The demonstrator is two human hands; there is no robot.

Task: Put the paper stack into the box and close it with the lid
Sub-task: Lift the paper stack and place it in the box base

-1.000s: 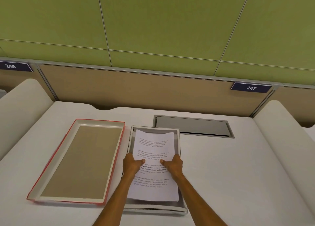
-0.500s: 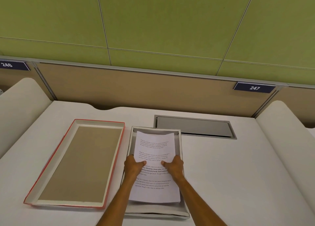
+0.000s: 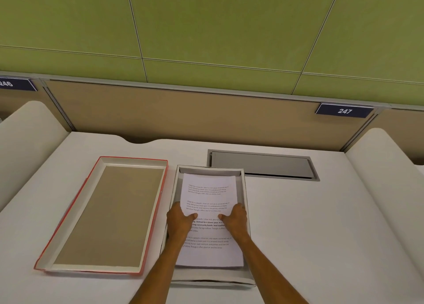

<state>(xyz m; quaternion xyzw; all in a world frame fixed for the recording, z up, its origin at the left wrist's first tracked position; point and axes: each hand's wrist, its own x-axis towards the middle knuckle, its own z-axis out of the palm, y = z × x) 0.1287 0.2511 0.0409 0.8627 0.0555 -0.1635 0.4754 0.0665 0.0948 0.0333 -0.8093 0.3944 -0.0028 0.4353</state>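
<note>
A stack of white printed paper (image 3: 210, 196) lies inside an open white box (image 3: 211, 170) in the middle of the desk. My left hand (image 3: 179, 223) grips the stack's left edge, thumb on top. My right hand (image 3: 235, 220) grips the right edge the same way. The stack sits low within the box walls, its near end close to the box's front wall. The lid (image 3: 128, 160), red-edged with a brown inside, lies upside down to the left of the box.
A grey metal cable hatch (image 3: 261, 165) is set into the desk behind the box. Rounded white dividers (image 3: 385, 166) rise at both sides of the desk. A tan panel with a "247" sign (image 3: 344, 111) closes the back.
Both hands have lowered the paper stack further down into the box and pushed it slightly forward. The lid and the box have stayed in place.
</note>
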